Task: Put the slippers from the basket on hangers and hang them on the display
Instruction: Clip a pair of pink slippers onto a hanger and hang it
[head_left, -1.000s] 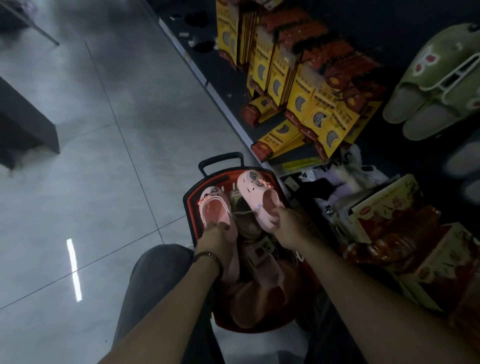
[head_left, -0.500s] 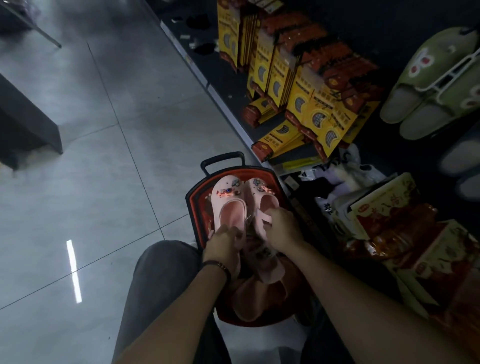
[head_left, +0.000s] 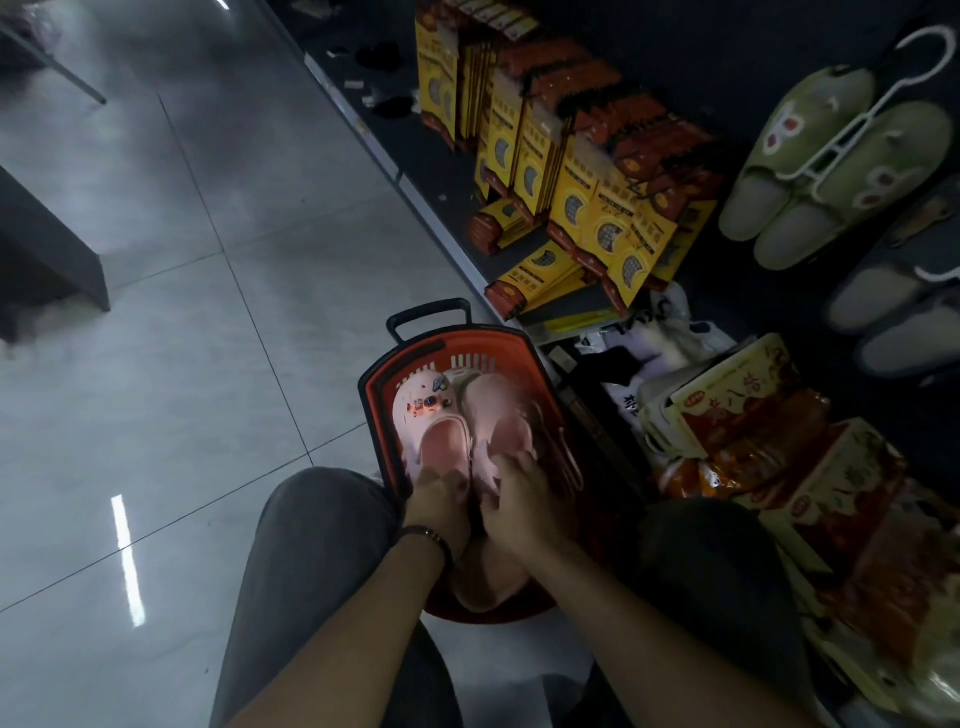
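Note:
Two pink clog slippers lie side by side over the red basket (head_left: 379, 395) on the floor between my knees. My left hand (head_left: 439, 499) grips the heel of the left pink slipper (head_left: 428, 426), which carries small charms on its toe. My right hand (head_left: 519, 499) grips the heel of the right pink slipper (head_left: 498, 415). More pinkish slippers (head_left: 491, 577) lie deeper in the basket under my wrists. A pinkish hanger (head_left: 563, 452) lies along the basket's right side. On the display at the right, green slippers (head_left: 831, 171) hang on a white hanger (head_left: 883, 98).
A low shelf edge (head_left: 415, 197) runs along the right, stacked with yellow and orange packets (head_left: 571, 171). Red and yellow boxes (head_left: 753, 415) and plastic bags crowd the floor right of the basket. Grey slippers (head_left: 893, 306) hang below the green pair. Grey tiled floor (head_left: 182, 364) spreads to the left.
The two pink slippers, held apart a second ago, have been brought together side by side over the basket. Both hands have shifted to the heels.

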